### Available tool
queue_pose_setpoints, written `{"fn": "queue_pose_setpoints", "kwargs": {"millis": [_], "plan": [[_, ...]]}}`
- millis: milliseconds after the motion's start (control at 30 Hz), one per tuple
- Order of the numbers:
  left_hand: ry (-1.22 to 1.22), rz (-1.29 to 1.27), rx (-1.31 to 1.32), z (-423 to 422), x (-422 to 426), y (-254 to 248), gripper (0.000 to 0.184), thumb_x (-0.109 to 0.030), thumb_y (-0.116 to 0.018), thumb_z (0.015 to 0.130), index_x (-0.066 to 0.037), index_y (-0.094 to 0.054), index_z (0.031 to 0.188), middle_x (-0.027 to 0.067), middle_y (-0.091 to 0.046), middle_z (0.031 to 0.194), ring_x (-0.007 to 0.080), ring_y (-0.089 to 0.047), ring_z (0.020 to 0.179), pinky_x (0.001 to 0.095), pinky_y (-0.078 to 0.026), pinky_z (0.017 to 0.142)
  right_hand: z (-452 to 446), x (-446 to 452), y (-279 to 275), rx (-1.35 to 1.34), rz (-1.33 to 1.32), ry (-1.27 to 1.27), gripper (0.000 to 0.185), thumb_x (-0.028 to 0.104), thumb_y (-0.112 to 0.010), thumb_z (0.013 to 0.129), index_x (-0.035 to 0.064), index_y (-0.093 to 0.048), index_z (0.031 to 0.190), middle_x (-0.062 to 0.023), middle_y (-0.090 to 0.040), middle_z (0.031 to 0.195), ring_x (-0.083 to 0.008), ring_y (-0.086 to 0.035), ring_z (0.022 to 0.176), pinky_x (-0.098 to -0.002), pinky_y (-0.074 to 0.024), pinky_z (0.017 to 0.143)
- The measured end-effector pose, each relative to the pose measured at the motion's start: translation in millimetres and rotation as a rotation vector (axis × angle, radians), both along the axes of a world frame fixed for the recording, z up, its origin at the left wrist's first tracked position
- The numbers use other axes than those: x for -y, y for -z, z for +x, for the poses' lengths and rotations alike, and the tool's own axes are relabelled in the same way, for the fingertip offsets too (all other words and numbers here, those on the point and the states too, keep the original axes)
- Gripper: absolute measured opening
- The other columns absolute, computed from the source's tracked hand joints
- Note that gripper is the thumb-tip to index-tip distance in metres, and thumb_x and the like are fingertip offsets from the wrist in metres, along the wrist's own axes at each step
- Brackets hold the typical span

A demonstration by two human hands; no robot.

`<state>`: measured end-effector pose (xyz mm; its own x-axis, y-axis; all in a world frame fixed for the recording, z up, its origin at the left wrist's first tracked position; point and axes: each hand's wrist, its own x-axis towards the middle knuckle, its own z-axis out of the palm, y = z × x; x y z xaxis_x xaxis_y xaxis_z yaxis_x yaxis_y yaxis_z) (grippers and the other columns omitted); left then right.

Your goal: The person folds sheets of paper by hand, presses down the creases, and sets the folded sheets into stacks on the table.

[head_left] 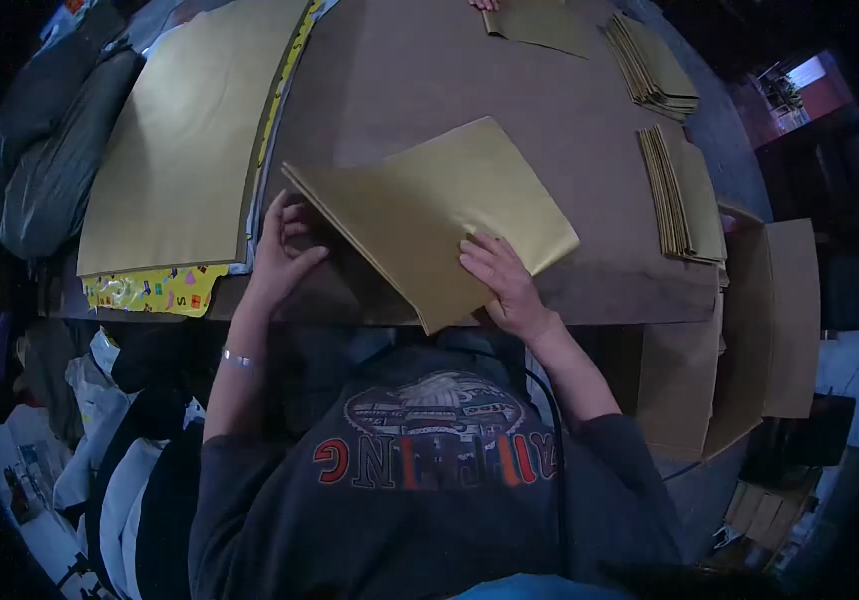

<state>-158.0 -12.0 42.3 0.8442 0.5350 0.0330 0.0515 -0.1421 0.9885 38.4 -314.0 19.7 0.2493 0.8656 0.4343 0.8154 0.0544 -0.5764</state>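
Observation:
A folded sheet of gold-brown paper (439, 200) lies at an angle near the table's front edge, its left side raised in layers. My right hand (501, 280) rests on its lower right part, fingers bent over the paper. Just left of the raised edge is my left hand (287, 245), fingers apart and curved, with nothing seen in it. A large stack of flat gold-brown sheets (184, 140) lies on the left, on yellow patterned wrapping (154, 291).
Two stacks of folded paper, one at the back right (654, 65) and one nearer (684, 195), lie on the table (389, 70). A co-worker's hand (484, 4) touches another sheet (539, 27) at the far edge. An open cardboard box (789, 320) stands at the right.

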Motion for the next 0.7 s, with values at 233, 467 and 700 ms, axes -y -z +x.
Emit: {"fn": "queue_pose_setpoints", "kwargs": {"millis": [233, 467, 700], "plan": [[0.413, 0.754, 0.134, 49.8, -30.8, 11.9, 0.048, -0.01, -0.072, 0.078, -0.006, -0.059, 0.124, 0.0164, -0.052, 0.134, 0.0287, -0.05, 0.126, 0.0357, -0.042, 0.104, 10.6, 23.6, -8.2, 0.097, -0.015, -0.16, 0.038, 0.009, -0.062, 0.086, 0.0075, -0.06, 0.124, -0.0172, -0.058, 0.13, -0.0411, -0.049, 0.126, -0.053, -0.0383, 0.105], [0.551, 1.042, -0.07, 18.6, 0.9, -30.0, 0.013, -0.008, -0.072, 0.065, -0.009, -0.068, 0.078, 0.0073, -0.066, 0.116, 0.031, -0.058, 0.115, 0.0432, -0.044, 0.101, 36.2, 60.0, -5.1, 0.234, -0.15, 0.022, 0.037, 0.01, -0.067, 0.082, 0.0092, -0.062, 0.118, -0.0166, -0.057, 0.129, -0.0392, -0.049, 0.126, -0.0513, -0.0414, 0.105], [0.514, 0.819, -0.093, -38.1, 55.1, 3.6, 0.034, -0.012, -0.07, 0.073, -0.015, -0.063, 0.106, 0.01, -0.056, 0.134, 0.0317, -0.044, 0.134, 0.0564, -0.03, 0.109, 36.9, 63.6, -13.2, 0.298, -0.275, 0.08, 0.036, 0.008, -0.066, 0.082, 0.0063, -0.061, 0.117, -0.0167, -0.055, 0.132, -0.0372, -0.049, 0.128, -0.0485, -0.043, 0.105]]}}
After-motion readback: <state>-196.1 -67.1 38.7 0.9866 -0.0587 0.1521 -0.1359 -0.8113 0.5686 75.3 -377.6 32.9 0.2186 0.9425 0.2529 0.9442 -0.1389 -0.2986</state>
